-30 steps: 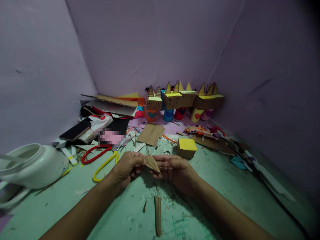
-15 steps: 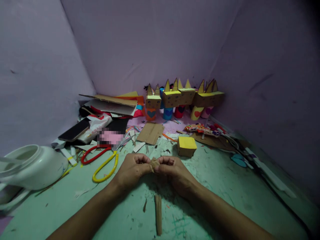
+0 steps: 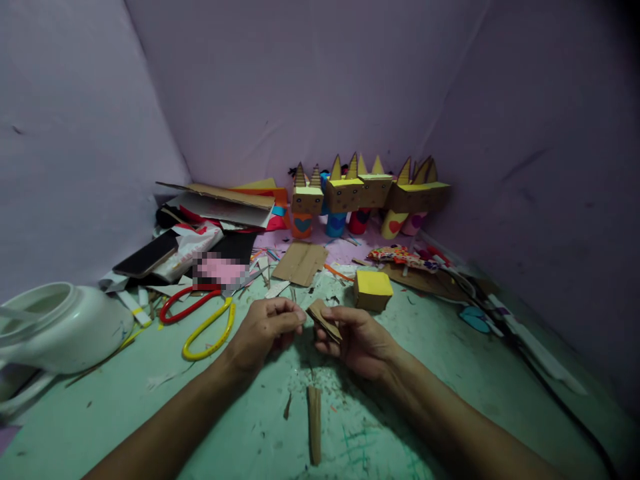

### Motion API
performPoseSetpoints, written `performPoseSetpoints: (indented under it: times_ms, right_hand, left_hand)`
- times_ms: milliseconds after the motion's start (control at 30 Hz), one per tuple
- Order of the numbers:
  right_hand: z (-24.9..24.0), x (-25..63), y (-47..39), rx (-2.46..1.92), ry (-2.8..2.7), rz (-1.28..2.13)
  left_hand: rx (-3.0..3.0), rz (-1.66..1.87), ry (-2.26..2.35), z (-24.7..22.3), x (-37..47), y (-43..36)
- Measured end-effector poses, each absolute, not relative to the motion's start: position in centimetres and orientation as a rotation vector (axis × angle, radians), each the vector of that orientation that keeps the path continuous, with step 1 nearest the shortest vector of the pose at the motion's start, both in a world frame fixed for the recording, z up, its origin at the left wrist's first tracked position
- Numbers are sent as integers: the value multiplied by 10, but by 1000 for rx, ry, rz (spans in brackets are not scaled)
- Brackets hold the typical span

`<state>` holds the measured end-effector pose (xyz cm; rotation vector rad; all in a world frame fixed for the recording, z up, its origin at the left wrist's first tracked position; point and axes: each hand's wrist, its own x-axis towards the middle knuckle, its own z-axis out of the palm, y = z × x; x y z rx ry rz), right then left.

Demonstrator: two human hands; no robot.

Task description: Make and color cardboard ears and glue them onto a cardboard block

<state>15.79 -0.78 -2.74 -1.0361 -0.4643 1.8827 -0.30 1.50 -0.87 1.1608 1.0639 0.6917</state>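
Observation:
Between thumb and fingers, my right hand [image 3: 355,337] grips a small folded piece of brown cardboard [image 3: 324,321]. Just left of that piece is my left hand [image 3: 273,328], its thumb and fingertips pressed together; whether something tiny is pinched there is too small to tell. A narrow cardboard strip [image 3: 315,427] lies on the green table below the hands. Beyond my right hand stands a cardboard box with a yellow top [image 3: 374,285]. A flat cardboard piece [image 3: 301,263] rests farther back.
Scissors with red and yellow handles [image 3: 213,327] lie left of my hands. A white pot [image 3: 75,330] stands at the far left. Cardboard figures with horns [image 3: 345,195] line the back. A black cable [image 3: 560,400] runs along the right.
My hands have moved slightly apart. The cardboard piece, earlier between the fingertips of both hands, is now in my right hand, turned so that its flat side shows.

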Motion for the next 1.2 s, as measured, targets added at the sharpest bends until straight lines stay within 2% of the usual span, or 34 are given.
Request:
performPoseSetpoints:
  times_ms: [200, 333, 467, 500, 567, 633, 733, 1033, 1200]
  right_hand:
    - [-27, 153, -10, -1025, -482, 1848]
    - [-26, 147, -12, -1017, -568, 1691]
    - [-27, 147, -15, -1005, -654, 1504]
    - [-27, 147, -16, -1010, -665, 1480]
    - [-28, 147, -18, -1017, -685, 1439]
    - [-30, 147, -19, -1005, -706, 1410]
    - [-30, 147, -20, -977, -709, 1393]
    - [-29, 152, -18, -934, -676, 1388]
    - [-29, 160, -15, -884, -723, 1329]
  left_hand:
    - [1234, 730, 1071, -10, 0, 11]
    - [1439, 701, 1139, 0, -5, 11]
    - [1963, 733, 1625, 10, -34, 27]
    - [2059, 669, 1832, 9, -44, 33]
    - [2153, 323, 2018, 4, -64, 45]
    - [2171, 40, 2011, -3, -79, 52]
    - [2222, -54, 1964, -10, -90, 54]
    - [2277, -75, 2180, -9, -85, 48]
    - [2142, 246, 2017, -1, -103, 59]
